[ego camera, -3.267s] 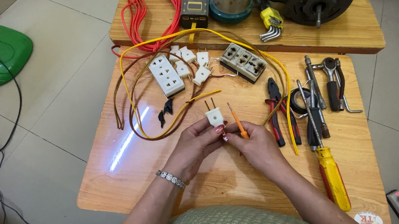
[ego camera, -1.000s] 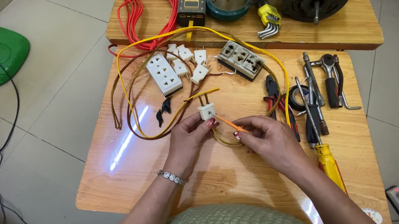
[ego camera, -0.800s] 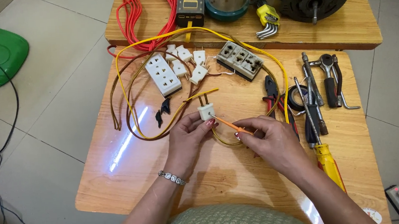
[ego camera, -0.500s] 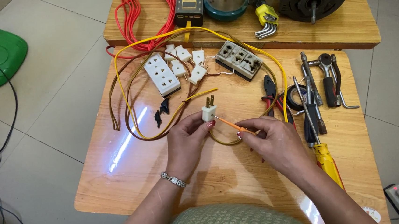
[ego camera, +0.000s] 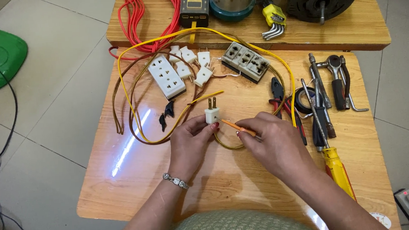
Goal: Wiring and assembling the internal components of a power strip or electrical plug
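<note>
Standing upright — white plug (ego camera: 211, 115), 2 prongs.

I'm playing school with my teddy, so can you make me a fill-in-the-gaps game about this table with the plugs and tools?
1. The left hand holds a small white ____ with two metal prongs.
2. The right hand points a thin screwdriver with an ____ handle at it.
3. The long socket strip lying by the spare plugs is ____ in colour.
4. The coiled cable on the far table is ____.

Missing words: plug; orange; white; red
</note>
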